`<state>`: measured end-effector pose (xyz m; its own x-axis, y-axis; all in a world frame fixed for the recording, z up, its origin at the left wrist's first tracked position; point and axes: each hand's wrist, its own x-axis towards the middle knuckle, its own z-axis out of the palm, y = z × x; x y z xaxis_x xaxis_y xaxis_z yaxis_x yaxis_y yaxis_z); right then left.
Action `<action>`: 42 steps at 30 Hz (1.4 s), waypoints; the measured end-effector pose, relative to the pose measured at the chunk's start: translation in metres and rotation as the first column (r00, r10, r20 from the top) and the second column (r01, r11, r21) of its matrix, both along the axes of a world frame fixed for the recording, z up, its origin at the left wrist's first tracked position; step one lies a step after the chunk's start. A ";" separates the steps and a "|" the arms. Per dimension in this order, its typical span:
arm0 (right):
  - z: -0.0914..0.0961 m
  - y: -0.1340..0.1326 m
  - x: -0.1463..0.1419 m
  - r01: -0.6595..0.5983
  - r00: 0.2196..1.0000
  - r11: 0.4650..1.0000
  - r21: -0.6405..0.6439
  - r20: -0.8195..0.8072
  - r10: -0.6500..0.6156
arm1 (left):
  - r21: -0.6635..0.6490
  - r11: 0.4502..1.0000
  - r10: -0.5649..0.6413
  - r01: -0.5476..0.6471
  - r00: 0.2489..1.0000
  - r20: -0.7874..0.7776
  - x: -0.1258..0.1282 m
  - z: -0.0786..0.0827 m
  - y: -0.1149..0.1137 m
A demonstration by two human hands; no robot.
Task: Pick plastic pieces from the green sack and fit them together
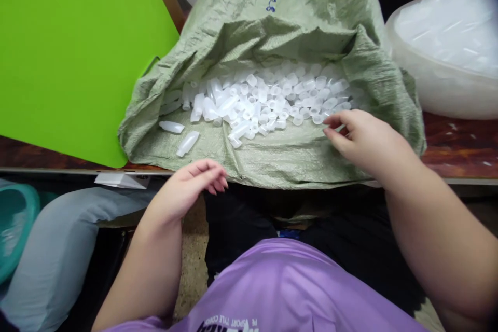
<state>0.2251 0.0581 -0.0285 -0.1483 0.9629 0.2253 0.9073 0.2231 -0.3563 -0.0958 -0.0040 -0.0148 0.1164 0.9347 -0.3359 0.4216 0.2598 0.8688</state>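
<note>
A green woven sack [288,161] lies with its mouth toward me. Inside its mouth is a heap of small translucent white plastic tubes [268,104], with open round ends and flattened, tapered bodies. My right hand [361,135] reaches to the right front edge of the heap, thumb and fingers apart, with nothing visible between them. Loosely bent, my left hand [196,181] hovers by the sack's front edge; no object shows in it. Nearest to it is one loose tube [188,143] on the fabric, and another loose tube [171,127] lies farther left.
A bright green board [78,62] stands at the left beside the sack. To the right is a large whitish tub [443,83] heaped with translucent pieces. Another person's leg [66,233] in light jeans and a teal basin [27,223] are at lower left. The table [455,150] is dark reddish.
</note>
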 end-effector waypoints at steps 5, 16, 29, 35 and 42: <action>-0.014 0.046 -0.016 0.091 0.958 0.991 -0.100 0.282 -0.059 | 0.539 0.831 0.495 -0.136 0.623 -0.606 -0.047 0.002 0.020; -0.024 0.006 -0.006 -0.039 0.998 0.998 0.050 0.058 0.036 | 0.040 0.999 0.030 0.012 0.454 -0.891 -0.069 0.012 0.066; -0.053 -0.029 -0.003 -0.146 0.967 0.977 0.152 -0.185 0.174 | 0.098 0.968 0.085 0.231 0.066 -0.994 -0.072 0.010 0.085; -0.056 -0.028 -0.004 -0.156 0.972 0.972 0.176 -0.146 0.182 | -0.035 0.950 -0.049 0.310 0.039 -0.998 -0.098 0.006 0.105; -0.052 -0.033 -0.003 -0.068 0.958 0.977 0.201 -0.259 0.120 | 0.059 0.910 0.001 0.411 0.141 -0.990 -0.073 0.007 0.105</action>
